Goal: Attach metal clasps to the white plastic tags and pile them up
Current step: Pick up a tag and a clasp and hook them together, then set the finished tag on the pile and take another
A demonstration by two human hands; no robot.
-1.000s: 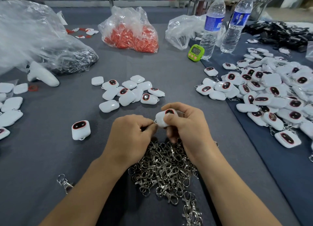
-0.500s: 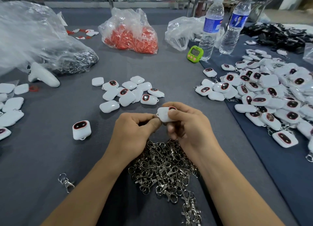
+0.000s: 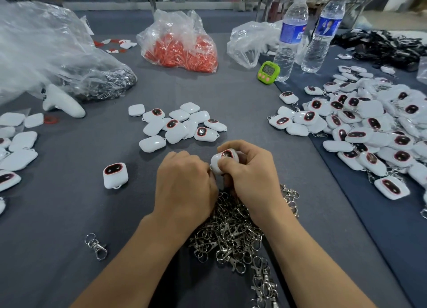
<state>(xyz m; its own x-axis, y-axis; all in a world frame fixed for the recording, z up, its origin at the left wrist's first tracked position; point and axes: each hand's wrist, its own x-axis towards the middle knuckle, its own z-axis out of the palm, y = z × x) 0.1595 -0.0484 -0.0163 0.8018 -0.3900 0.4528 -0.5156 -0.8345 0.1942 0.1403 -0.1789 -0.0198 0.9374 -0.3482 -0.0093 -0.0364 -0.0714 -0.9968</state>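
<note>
My right hand (image 3: 251,171) grips a white plastic tag (image 3: 219,161) with a dark red-rimmed window, thumb across its face. My left hand (image 3: 184,180) is curled against the tag's left edge; what its fingertips pinch is hidden. Both hands hover over a heap of metal clasps (image 3: 233,236) on the grey table. A loose group of tags (image 3: 178,125) lies just beyond the hands. One single tag (image 3: 115,174) sits to the left. A big pile of tags with clasps (image 3: 369,127) covers the right side.
One stray clasp (image 3: 96,246) lies at the near left. More white tags (image 3: 16,146) line the left edge. At the back are a bag of red parts (image 3: 182,46), clear bags (image 3: 46,53), a green timer (image 3: 268,72) and two water bottles (image 3: 291,35).
My left hand has rolled knuckles-up and pressed closer to the tag, hiding its thumb and fingertips. My right hand has turned the tag slightly while holding it.
</note>
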